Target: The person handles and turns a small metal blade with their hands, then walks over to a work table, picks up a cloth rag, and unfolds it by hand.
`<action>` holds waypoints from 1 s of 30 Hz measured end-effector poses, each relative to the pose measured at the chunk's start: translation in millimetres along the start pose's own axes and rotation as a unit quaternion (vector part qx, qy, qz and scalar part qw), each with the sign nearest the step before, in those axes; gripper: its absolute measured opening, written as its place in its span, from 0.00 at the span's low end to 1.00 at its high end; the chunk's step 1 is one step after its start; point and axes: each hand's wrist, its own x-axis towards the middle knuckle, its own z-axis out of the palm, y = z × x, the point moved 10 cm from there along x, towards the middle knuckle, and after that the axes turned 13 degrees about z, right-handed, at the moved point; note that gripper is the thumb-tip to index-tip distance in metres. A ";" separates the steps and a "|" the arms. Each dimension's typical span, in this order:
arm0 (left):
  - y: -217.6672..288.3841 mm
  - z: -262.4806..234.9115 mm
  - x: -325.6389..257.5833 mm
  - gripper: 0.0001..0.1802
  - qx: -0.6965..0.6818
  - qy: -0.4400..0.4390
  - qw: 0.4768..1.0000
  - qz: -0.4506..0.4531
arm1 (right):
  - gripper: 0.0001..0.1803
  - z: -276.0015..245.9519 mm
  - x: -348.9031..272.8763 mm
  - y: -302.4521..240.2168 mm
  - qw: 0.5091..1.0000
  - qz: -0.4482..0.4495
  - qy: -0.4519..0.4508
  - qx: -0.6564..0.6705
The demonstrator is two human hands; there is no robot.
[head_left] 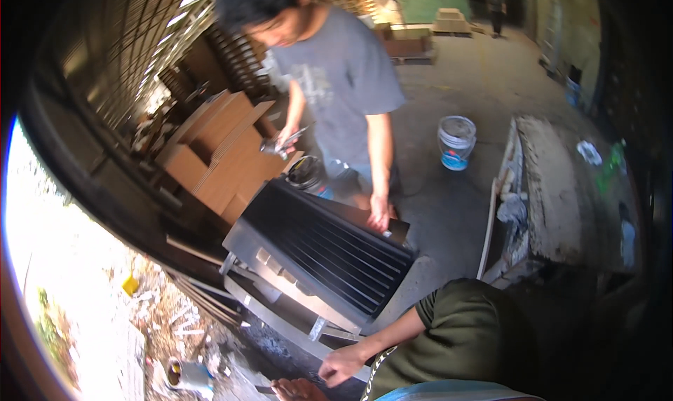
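Observation:
My right hand (pixel 342 364) reaches in from the lower right below a dark green sleeve (pixel 463 317). Its fingers are bent and drawn together; whatever they may hold is hidden. Beside it, at the bottom edge, my left hand (pixel 298 390) is partly cut off, and its grip cannot be made out. Nearest to both hands is the low end of a metal and board stand (pixel 317 328). On that stand lies a black panel with lengthwise ribs (pixel 329 250). A co-worker across from me grips a metal spray gun (pixel 275 146); their other hand (pixel 379 213) touches the panel's far edge.
A dark-stained bucket (pixel 305 171) stands behind the panel. Brown boards (pixel 221 159) are stacked at left. A white bucket (pixel 457 141) is on the floor, near a worn bench (pixel 561 191) at right. Litter and a paint-smeared container (pixel 188 375) lie outside, lower left.

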 end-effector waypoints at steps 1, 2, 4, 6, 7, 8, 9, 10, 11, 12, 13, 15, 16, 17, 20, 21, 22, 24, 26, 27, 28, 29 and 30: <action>1.2 1.9 1.7 0.14 0.008 -0.003 1.000 -0.007 | 0.15 0.7 -8.9 -4.9 0.993 -0.047 0.032 -0.101; 0.7 5.8 2.9 0.14 0.014 -0.009 1.000 -0.014 | 0.17 4.0 -15.5 5.1 0.984 -0.045 0.015 -0.174; 2.1 12.9 5.2 0.13 0.026 -0.018 0.999 -0.028 | 0.18 9.9 -21.3 60.9 0.973 0.005 -0.015 -0.229; -0.6 18.3 6.3 0.13 0.032 -0.030 0.998 -0.043 | 0.19 13.3 -36.4 92.8 0.957 0.058 -0.052 -0.281; -1.8 20.2 5.2 0.12 0.034 -0.036 0.998 -0.050 | 0.19 7.1 -50.0 104.0 0.946 0.118 -0.071 -0.295; -3.3 23.7 5.5 0.12 0.035 -0.042 0.997 -0.057 | 0.20 4.6 -63.1 116.7 0.931 0.177 -0.091 -0.308; -2.8 26.9 4.8 0.12 0.036 -0.049 0.996 -0.064 | 0.20 5.8 -71.6 120.6 0.930 0.182 -0.088 -0.307; -4.5 31.8 4.0 0.12 0.035 -0.059 0.995 -0.072 | 0.20 0.8 -79.3 124.6 0.935 0.194 -0.064 -0.288; -6.0 37.1 1.9 0.12 0.036 -0.070 0.994 -0.081 | 0.20 -4.7 -87.2 127.2 0.940 0.206 -0.040 -0.269; -6.2 41.9 -1.1 0.12 0.034 -0.081 0.992 -0.090 | 0.20 -6.6 -96.2 128.0 0.948 0.205 -0.042 -0.239; -6.5 47.3 -4.3 0.11 0.033 -0.093 0.991 -0.096 | 0.20 -7.8 -104.0 136.1 0.948 0.205 -0.036 -0.241; -9.4 61.1 -12.2 0.11 0.033 -0.123 0.986 -0.111 | 0.20 -19.6 -123.1 158.5 0.955 0.213 0.029 -0.205; -9.7 64.8 -16.2 0.11 0.031 -0.134 0.983 -0.118 | 0.19 -25.6 -138.1 166.4 0.945 0.256 0.037 -0.202; -10.4 70.0 -23.3 0.11 0.029 -0.147 0.981 -0.126 | 0.19 -30.3 -155.8 164.7 0.944 0.256 0.046 -0.203; -12.4 89.2 -44.0 0.12 0.022 -0.187 0.971 -0.149 | 0.18 -49.8 -221.2 193.3 0.840 0.420 0.104 -0.327; -14.2 95.8 -52.3 0.12 0.020 -0.199 0.967 -0.158 | 0.18 -52.6 -240.7 205.5 0.806 0.462 0.110 -0.352; -15.8 101.7 -59.4 0.12 0.016 -0.212 0.963 -0.167 | 0.19 -51.3 -256.2 209.9 0.808 0.482 0.109 -0.323; -23.7 115.9 -76.8 0.12 0.005 -0.241 0.951 -0.192 | 0.18 -44.4 -282.5 208.8 0.810 0.490 0.139 -0.291; -32.3 127.8 -103.1 0.13 -0.007 -0.250 0.945 -0.211 | 0.18 -30.7 -302.1 207.6 0.812 0.489 0.151 -0.281; -40.7 129.3 -119.6 0.11 -0.005 -0.196 0.951 -0.238 | 0.17 -20.6 -310.2 199.6 0.828 0.477 0.155 -0.250; -46.5 126.7 -130.8 0.10 0.001 -0.149 0.953 -0.265 | 0.17 -9.9 -314.3 192.5 0.844 0.462 0.166 -0.215; -59.3 151.8 -156.8 0.14 0.002 -0.329 0.881 -0.341 | 0.17 -2.5 -325.6 194.9 0.840 0.468 0.173 -0.213; -61.8 157.9 -171.9 0.12 -0.026 -0.331 0.901 -0.278 | 0.17 7.5 -339.4 200.3 0.839 0.474 0.161 -0.212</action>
